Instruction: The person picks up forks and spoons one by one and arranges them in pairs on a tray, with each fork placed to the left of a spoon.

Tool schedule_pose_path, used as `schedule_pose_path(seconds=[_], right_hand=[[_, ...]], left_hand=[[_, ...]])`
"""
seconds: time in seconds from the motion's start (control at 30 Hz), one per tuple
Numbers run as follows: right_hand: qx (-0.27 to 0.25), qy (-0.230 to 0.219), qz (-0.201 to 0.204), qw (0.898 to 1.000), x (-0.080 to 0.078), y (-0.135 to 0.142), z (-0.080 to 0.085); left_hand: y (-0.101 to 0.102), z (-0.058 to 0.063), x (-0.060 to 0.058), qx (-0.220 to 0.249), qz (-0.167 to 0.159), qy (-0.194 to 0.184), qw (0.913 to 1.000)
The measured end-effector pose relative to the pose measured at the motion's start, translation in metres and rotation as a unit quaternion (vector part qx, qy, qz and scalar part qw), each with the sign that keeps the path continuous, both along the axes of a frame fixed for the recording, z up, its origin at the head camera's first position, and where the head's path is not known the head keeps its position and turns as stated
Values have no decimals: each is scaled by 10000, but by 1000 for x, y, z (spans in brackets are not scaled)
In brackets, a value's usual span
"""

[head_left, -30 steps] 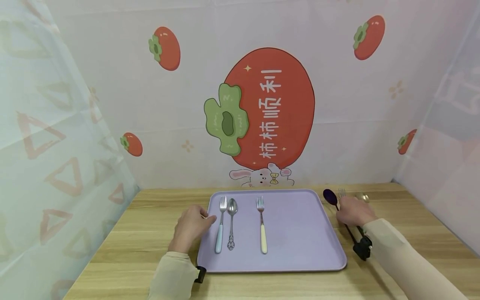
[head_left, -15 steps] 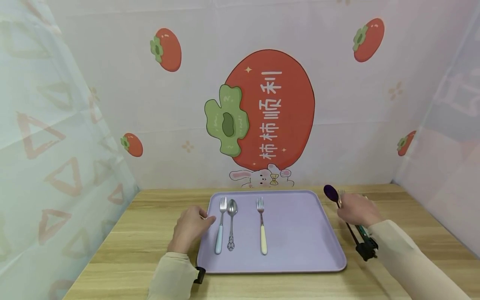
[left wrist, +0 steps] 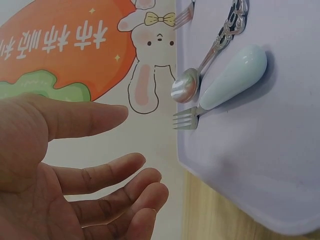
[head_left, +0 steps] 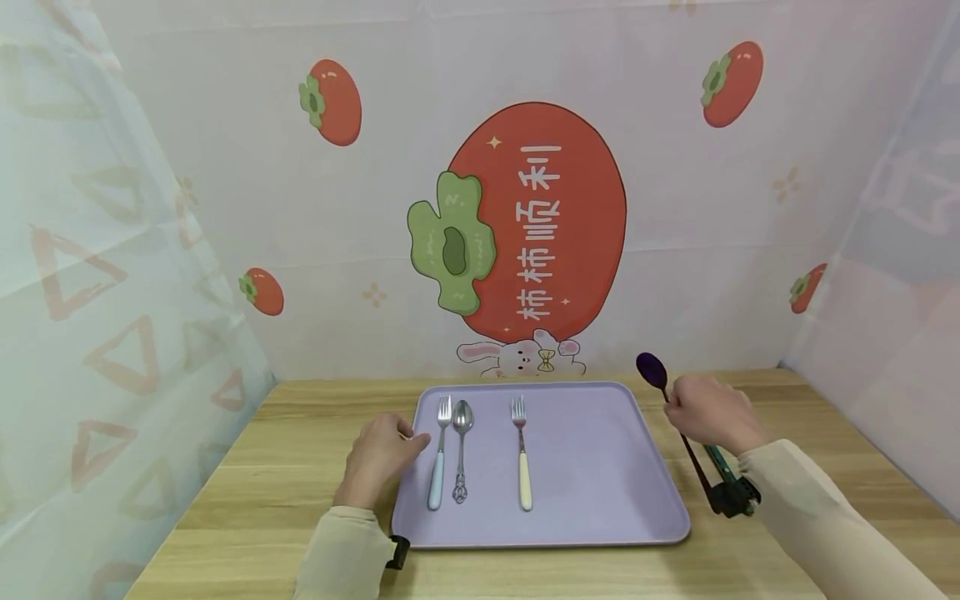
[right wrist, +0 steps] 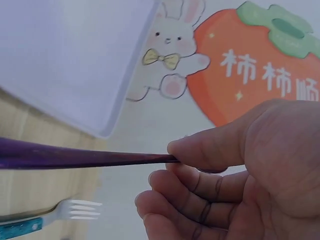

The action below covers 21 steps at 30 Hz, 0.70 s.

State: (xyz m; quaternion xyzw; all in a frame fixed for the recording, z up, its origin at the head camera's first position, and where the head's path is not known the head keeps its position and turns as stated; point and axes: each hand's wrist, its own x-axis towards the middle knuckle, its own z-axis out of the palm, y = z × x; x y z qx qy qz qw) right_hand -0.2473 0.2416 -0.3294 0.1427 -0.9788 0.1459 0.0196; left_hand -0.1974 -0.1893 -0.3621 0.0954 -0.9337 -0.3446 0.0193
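In the head view my right hand (head_left: 708, 408) pinches a dark purple spoon (head_left: 651, 371) by its thin handle, right of a lilac tray (head_left: 592, 508). The right wrist view shows thumb and fingertips on the spoon handle (right wrist: 75, 157); the other fingers are loosely bent. Below lies a teal-handled fork (right wrist: 62, 212), mostly covered by the hand in the head view. My left hand (head_left: 381, 454) stays at the tray's left edge with relaxed, parted fingers and nothing between them. Nearest to it on the tray are a light-blue-handled fork (head_left: 437, 479) and a silver spoon (head_left: 462, 425).
A cream-handled fork (head_left: 524, 475) lies in the middle of the tray. Under everything is a wooden table (head_left: 255, 475). A printed cloth backdrop (head_left: 360, 333) stands behind it, with side walls at left and right.
My right hand has lifted the purple spoon off the table at the right; its bowl now sits higher. The gold spoon beside the hand has become hidden. My left hand has hardly moved.
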Motion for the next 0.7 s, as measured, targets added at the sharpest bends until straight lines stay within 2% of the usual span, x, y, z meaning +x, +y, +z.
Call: schedule_pose_path(seconds=[0.4, 0.7], right_hand=[[-9, 433, 191, 9989, 8, -24, 9], [-171, 702, 362, 9967, 7, -39, 7]], left_hand=[[-1, -1, 0, -32, -25, 56, 10000], [-2, -2, -1, -64, -33, 57, 10000]])
